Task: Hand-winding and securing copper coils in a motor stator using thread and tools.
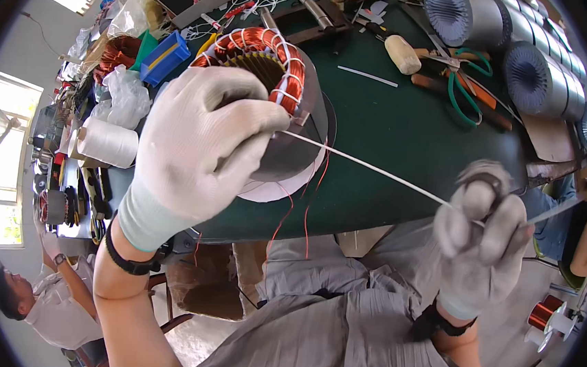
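A motor stator with copper windings [292,73], laced round with white cord, stands on the green tabletop. My left hand [193,138], in a white glove, lies over its near left side. The thumb and fingers there pinch a white cord [377,168] close to the winding. The cord runs taut to the right, to my gloved right hand [478,250], which is closed on it and slightly blurred. From the right fist sticks out a thin, pale, flat strip [555,210]; its kind is unclear. Thin red lead wires [306,219] hang from the stator over the table's front edge.
Scissors with green handles [462,93], a wooden-handled tool [401,54] and a white strip [367,75] lie behind. Steel stator cores [543,79] line the right. A blue bin [165,59] and a white thread spool [108,143] stand left. Another person [63,303] sits lower left.
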Tool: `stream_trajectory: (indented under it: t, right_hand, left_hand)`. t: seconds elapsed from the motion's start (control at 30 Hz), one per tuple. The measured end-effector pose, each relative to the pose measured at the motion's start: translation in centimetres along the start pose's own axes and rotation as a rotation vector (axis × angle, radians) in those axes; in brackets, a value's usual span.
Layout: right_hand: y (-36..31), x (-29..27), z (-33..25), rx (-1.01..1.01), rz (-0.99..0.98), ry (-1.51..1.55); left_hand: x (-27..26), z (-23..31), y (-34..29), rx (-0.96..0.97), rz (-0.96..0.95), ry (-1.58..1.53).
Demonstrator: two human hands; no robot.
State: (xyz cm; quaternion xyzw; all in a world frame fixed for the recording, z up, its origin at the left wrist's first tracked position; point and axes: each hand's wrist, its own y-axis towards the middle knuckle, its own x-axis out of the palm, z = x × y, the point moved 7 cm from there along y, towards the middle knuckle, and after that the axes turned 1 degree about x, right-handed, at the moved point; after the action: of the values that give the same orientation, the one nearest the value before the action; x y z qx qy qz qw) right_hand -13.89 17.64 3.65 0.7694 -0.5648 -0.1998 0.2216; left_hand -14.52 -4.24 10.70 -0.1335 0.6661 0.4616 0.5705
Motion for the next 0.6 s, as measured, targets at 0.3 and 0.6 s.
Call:
stream_trajectory:
  t: [0.3, 0.6]
  right_hand:
    - [3.6, 8.6, 5.7, 0.708, -0.324, 0.397]
    - [4.4, 8.9, 3.1, 0.39, -0.397, 0.779]
  left_hand:
    - [2.4, 4.4, -3.5, 0.099, 0.177, 0.137]
    - [2.6, -1.5, -4.2, -0.312, 0.116, 0.04]
